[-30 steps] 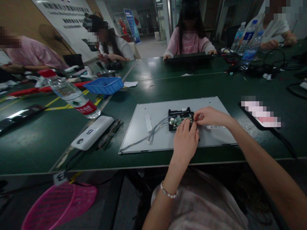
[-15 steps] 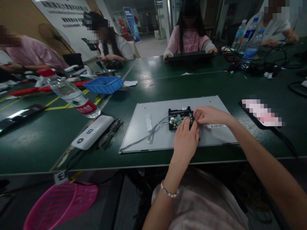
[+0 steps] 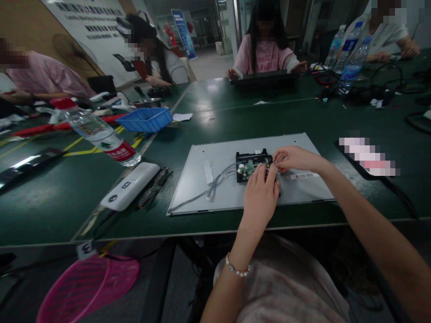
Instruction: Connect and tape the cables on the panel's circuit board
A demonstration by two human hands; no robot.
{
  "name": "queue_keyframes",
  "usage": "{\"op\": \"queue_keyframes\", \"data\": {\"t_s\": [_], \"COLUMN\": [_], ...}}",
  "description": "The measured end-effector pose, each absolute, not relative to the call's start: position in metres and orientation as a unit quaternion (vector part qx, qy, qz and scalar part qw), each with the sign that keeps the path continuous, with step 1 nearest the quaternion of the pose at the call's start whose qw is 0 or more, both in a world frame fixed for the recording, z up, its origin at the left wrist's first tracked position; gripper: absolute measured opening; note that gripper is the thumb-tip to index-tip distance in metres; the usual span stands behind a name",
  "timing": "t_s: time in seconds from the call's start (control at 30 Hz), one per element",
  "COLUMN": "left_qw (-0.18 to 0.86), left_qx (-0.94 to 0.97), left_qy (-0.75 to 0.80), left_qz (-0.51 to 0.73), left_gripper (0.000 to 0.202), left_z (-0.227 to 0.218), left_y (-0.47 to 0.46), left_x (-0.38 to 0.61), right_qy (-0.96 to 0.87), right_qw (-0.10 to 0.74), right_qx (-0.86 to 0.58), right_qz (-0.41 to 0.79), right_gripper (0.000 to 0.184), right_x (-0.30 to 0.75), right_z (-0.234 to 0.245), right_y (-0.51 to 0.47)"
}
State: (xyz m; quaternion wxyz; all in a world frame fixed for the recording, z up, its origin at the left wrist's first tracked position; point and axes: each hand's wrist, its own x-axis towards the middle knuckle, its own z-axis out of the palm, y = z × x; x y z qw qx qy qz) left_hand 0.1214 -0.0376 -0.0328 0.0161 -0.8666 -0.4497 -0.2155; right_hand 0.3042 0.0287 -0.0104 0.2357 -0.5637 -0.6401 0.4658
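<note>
A flat grey display panel (image 3: 188,188) lies face-down on the green table in front of me. On it sits a black plastic frame (image 3: 239,176) holding a green circuit board (image 3: 248,169). Grey cables (image 3: 220,177) run from its left side across the panel. My left hand (image 3: 260,193) grips the frame's near right part, fingers over the board, and hides that corner. At the frame's right edge, my right hand (image 3: 286,159) has its fingertips pinched together; what they hold is too small to make out.
Left of the panel are glasses (image 3: 153,188), a white power bank (image 3: 131,186), a tilted water bottle (image 3: 101,134) and a blue bin (image 3: 146,120). A phone (image 3: 367,159) with a cable lies right. Below the table edge is a pink basket (image 3: 90,287). Several people sit around.
My right hand has shifted slightly up and to the right at the frame's edge. The left hand stays almost in place on the frame. Across the table, a person's hands have lifted from a black panel.
</note>
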Motion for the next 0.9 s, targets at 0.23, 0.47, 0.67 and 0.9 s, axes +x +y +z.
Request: {"op": "queue_keyframes", "data": {"t_s": [0.23,0.47,0.67,0.9], "left_qw": [0.024,0.018,0.017,0.018], "left_qx": [-0.874,-0.871,-0.874,-0.871], "left_qy": [-0.439,-0.442,-0.438,-0.445], "left_qz": [-0.208,-0.213,-0.21,-0.206], "left_gripper": [0.03,0.032,0.035,0.035], "left_z": [-0.033,-0.032,-0.033,-0.032], "left_y": [-0.038,-0.038,-0.038,-0.038], "left_x": [0.121,0.121,0.12,0.119], "right_qy": [-0.636,-0.699,-0.715,-0.677], "right_qw": [0.229,0.188,0.191,0.279], "right_qx": [-0.587,-0.586,-0.583,-0.592], "right_qz": [0.446,0.363,0.335,0.338], "right_gripper": [0.024,0.016,0.014,0.01], "right_x": [0.296,0.295,0.294,0.296], "right_z": [-0.011,-0.005,-0.005,0.008], "right_y": [0.028,0.026,0.025,0.018]}}
